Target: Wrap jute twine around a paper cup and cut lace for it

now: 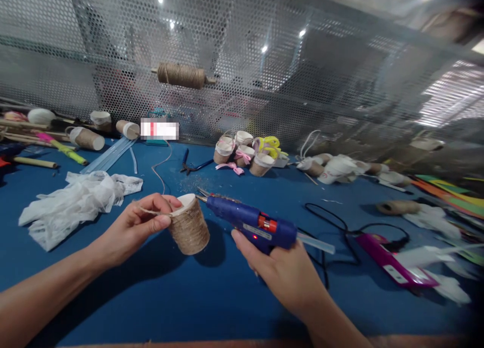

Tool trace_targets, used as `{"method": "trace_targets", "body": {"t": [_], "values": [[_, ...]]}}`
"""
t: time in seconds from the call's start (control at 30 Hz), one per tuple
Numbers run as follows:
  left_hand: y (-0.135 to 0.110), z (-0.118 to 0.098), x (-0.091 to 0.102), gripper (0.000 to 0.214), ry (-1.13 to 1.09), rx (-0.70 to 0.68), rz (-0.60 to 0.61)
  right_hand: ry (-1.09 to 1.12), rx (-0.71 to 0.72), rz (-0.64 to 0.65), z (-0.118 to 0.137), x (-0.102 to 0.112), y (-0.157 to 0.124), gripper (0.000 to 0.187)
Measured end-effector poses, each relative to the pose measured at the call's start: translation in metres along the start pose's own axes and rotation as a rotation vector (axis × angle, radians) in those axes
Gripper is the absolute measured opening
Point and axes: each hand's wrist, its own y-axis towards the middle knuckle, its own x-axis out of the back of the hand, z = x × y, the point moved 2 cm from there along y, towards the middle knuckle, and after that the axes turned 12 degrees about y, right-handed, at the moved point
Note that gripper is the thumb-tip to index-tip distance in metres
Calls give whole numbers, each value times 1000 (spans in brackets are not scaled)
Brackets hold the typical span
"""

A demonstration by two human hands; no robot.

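My left hand (143, 222) pinches the rim of a paper cup (190, 229) wrapped in brown jute twine, holding it tilted above the blue table. A strand of twine (149, 211) passes through those fingers. Wrapped round the handle of a blue hot glue gun (245, 219) is my right hand (287, 272). The gun's metal nozzle (201, 197) is at the cup's upper rim; whether it touches I cannot tell. A clear glue stick (317, 242) sticks out of the gun's back, and a small red light glows on its side.
White lace (79, 201) lies at left near clear glue sticks (111, 154). Blue-handled pliers (194, 166) and several twine-wrapped cups (260, 164) stand farther back. A twine spool (180, 75) hangs on the mesh panel. Black cord (348, 227) runs by a purple power strip (395, 262) at right.
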Motion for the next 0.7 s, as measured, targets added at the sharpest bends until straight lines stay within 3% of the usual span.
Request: {"method": "trace_targets", "body": {"t": [0.17,0.27,0.37,0.57,0.7], "values": [[1,2,1,11,8,-3,-12,317,-356,31,7,2,16,26],[2,4,3,13,2,5,-33,524,-448,45,-5,-3,25,26],[5,6,5,16,17,-2,-41,684,-555,-58,-25,-6,36,18],[7,7,7,18,46,-13,-81,471,-711,-187,-70,-7,69,18],[7,5,5,18,3,-22,-43,265,-809,-129,-94,-11,86,27]]}}
